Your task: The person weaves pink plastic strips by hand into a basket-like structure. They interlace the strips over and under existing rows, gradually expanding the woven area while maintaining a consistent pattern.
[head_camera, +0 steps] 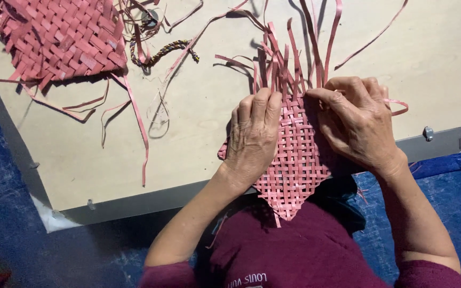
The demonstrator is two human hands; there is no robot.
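A partly woven mat of pink strips (294,165) lies at the near edge of a beige board (198,133), its lower point hanging over my lap. My left hand (252,138) presses flat on the mat's left side, fingertips at the top of the weave. On the right edge rests my right hand (356,125), with its fingers pinching a loose pink strip (398,106). Several unwoven strip ends (294,58) fan upward from the weave, just beyond both hands.
A larger finished pink woven piece (60,37) lies at the board's far left. A braided multicoloured cord (164,52) and scattered loose strips (134,114) lie near it. Blue cloth (6,213) covers the floor around the board. A metal clip (428,133) sits on the board's right edge.
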